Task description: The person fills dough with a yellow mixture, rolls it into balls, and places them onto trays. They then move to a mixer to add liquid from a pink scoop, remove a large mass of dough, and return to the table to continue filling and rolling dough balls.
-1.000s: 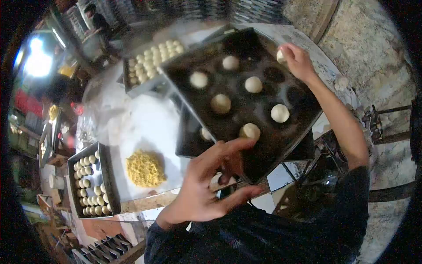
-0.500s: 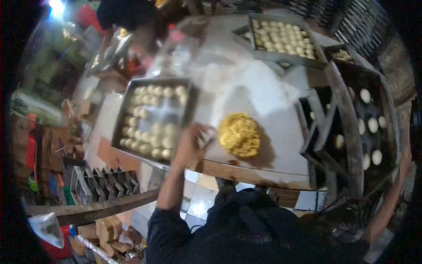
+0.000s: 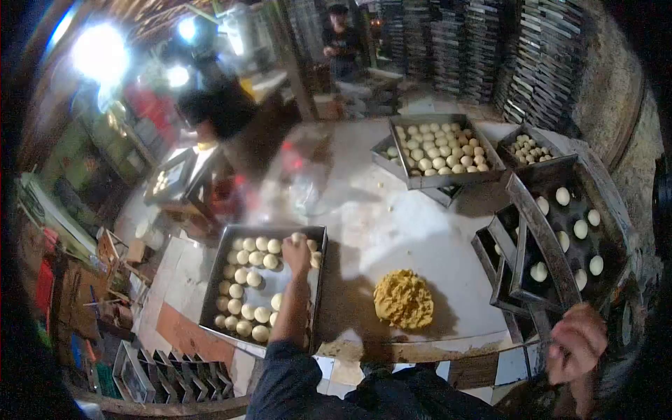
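Note:
My left hand [image 3: 297, 257] reaches over a metal tray [image 3: 324, 280] on the left of the table. Its fingers are closed on a pale dough ball [image 3: 299, 239] near the tray's far right corner. Rows of similar balls line the tray around a bare middle patch. At the lower right, my right hand [image 3: 578, 344] has its fingers curled in, near the front of a large dark tray [image 3: 570, 199] with several spaced-out pale balls. Whether it holds anything is hidden. Between the hands lies a lumpy yellow mass [image 3: 404, 299] on the table.
A full tray of balls [image 3: 448, 180] sits at the back, beside a smaller tray [image 3: 530, 148]. Empty tins [image 3: 504, 255] lean together at the right. Another person [image 3: 217, 105] works at the left; one more person [image 3: 341, 42] stands far off. Stacked tins [image 3: 539, 63] line the back.
The view has tilted up. My left hand has gone from beside the yellow mass to the tray's far right part. My right hand has come into view at the lower right.

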Demonstrator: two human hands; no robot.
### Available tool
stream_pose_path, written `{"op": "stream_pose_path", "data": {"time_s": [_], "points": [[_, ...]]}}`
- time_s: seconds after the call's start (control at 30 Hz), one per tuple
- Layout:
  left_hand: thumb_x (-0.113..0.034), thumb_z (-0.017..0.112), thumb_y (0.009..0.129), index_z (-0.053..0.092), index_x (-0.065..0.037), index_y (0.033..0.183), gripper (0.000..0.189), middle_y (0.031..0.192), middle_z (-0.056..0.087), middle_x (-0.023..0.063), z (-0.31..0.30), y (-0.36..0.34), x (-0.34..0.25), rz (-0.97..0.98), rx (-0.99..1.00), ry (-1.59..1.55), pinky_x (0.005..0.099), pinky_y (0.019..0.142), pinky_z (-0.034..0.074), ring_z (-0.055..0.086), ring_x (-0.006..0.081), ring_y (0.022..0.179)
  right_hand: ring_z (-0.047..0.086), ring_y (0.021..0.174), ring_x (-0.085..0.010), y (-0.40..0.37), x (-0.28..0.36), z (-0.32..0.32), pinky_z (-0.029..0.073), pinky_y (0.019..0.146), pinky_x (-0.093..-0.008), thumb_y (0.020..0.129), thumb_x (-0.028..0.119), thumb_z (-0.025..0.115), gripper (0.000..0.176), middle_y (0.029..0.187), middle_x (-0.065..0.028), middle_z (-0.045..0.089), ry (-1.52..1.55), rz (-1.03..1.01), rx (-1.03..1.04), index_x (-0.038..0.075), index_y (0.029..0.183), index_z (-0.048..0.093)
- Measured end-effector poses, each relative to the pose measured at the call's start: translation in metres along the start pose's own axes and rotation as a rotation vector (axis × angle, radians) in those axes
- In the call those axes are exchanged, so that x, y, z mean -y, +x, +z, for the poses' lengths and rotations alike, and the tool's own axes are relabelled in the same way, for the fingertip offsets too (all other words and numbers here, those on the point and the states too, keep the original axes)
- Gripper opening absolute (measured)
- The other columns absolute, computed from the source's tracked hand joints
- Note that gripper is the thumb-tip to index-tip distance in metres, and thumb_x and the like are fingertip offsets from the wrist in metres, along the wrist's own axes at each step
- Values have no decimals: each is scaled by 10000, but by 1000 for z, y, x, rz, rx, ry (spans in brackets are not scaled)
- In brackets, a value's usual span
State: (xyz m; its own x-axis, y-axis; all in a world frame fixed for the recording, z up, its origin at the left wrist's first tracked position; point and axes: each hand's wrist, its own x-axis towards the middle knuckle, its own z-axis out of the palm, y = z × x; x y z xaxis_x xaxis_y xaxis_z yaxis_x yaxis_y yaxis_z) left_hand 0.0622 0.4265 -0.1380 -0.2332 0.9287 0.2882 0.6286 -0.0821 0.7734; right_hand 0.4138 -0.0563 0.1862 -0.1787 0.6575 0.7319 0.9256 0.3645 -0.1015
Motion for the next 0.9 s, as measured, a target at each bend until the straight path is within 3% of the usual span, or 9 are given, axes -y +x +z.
{"op": "stream_pose_path", "data": {"time_s": [0.1,0.17,0.37,0.43,0.47,0.57,0.7,0.83,0.9], "points": [[-45,643,834,433,-12,1227,447,955,611,142,-31,-88,-117,80,73,-621,360,796,485,614,232,880,601,685,-265,-23,8,47,490,614,-408,764,150,606,133,833,-113,615,402,127,-268,27,792,647],[59,618,822,358,-35,1277,533,1070,564,131,-48,-147,-186,334,146,-842,314,806,490,595,197,949,610,700,-267,-43,1,78,496,657,-380,781,234,643,286,857,-125,626,434,443,-120,1,947,657],[-59,728,776,82,-21,1482,958,1298,479,234,-78,-294,-299,706,942,-455,400,987,439,554,328,1130,659,838,-223,-51,-45,130,515,692,-324,814,184,670,403,951,-171,655,792,771,162,-50,1136,612],[-121,738,783,105,-16,1481,948,1296,488,243,-80,-311,-314,718,858,-323,405,997,433,546,330,1148,668,930,-212,-57,-54,117,548,732,-325,792,179,726,411,946,-169,664,871,862,172,-39,1127,633],[-184,748,791,129,-11,1480,943,1294,497,252,-82,-321,-316,717,774,-209,411,1007,428,538,333,1165,667,941,-239,-60,-54,115,546,779,-345,791,172,728,407,968,-167,667,854,782,65,-30,1132,633],[-230,686,870,369,50,1379,661,1258,534,188,-75,-338,-291,-10,1152,-816,346,980,439,545,246,1146,571,1140,-330,-80,-57,119,486,939,-419,788,205,733,455,1230,-231,563,872,433,94,23,1189,620],[-171,582,945,534,49,1225,359,1168,577,120,-89,-361,-318,-41,762,-853,293,879,457,575,185,1038,481,1232,-328,-89,-28,106,431,988,-396,854,305,660,586,1289,-233,512,667,409,-105,2,1326,491],[-60,577,884,605,38,1182,315,1131,566,174,-101,-399,-293,589,428,-635,309,874,437,558,234,997,572,1071,-272,-105,2,115,468,886,-366,867,281,641,442,1179,-195,574,867,552,-180,-5,1198,578],[-159,593,891,461,37,1332,500,1315,420,236,-116,-409,-280,391,497,-985,389,974,396,448,306,1167,619,967,-240,-107,28,134,491,819,-343,871,278,636,383,1085,-168,622,815,515,-222,-6,1126,614]]}}
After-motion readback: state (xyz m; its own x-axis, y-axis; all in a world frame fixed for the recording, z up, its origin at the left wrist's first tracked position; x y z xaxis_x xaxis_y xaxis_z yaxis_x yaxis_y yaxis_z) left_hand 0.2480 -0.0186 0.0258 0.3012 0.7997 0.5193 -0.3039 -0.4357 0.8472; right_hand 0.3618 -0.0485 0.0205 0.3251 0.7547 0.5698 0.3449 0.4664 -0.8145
